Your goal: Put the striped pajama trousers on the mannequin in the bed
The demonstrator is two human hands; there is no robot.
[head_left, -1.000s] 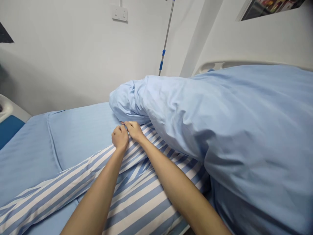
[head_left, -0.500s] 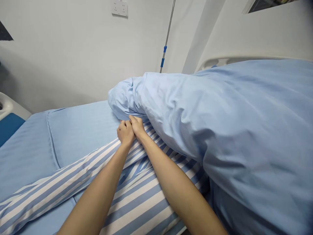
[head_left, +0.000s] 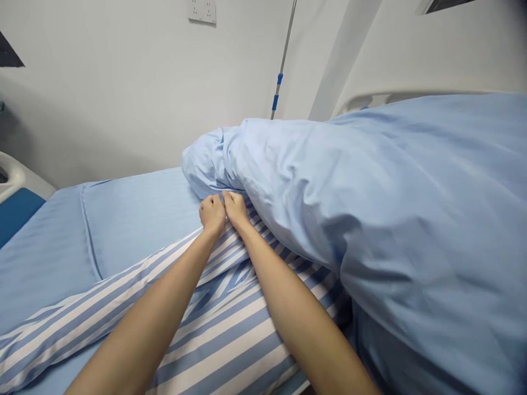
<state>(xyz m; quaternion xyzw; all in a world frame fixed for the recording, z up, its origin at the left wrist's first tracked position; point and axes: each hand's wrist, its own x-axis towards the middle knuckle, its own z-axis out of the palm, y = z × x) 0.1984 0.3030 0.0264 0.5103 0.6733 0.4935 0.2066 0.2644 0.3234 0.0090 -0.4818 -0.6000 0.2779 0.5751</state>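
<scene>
A blue-and-white striped garment (head_left: 230,334), filled out as if worn, lies across the bed, with one long sleeve (head_left: 102,296) stretching to the lower left. Both fists are side by side on its far part, close to the folded edge of a light blue quilt (head_left: 304,175). My left hand (head_left: 212,213) is closed with knuckles up, seemingly gripping the striped cloth. Just right of it, my right hand (head_left: 236,208) is also closed on the cloth, thumb side toward the left. The fingertips and the pinched fabric are hidden under the hands.
Light blue sheeting (head_left: 135,208) with a raised seam covers the bed on the left. A white and blue bed end panel (head_left: 20,192) stands at far left, another white panel (head_left: 366,101) behind the quilt. A metal pole (head_left: 285,49) and wall sockets (head_left: 202,10) are beyond the bed.
My two fists, pressed together before, now have a narrow gap between them; the right has shifted slightly right. The quilt and garment lie almost the same, and the view has tilted slightly.
</scene>
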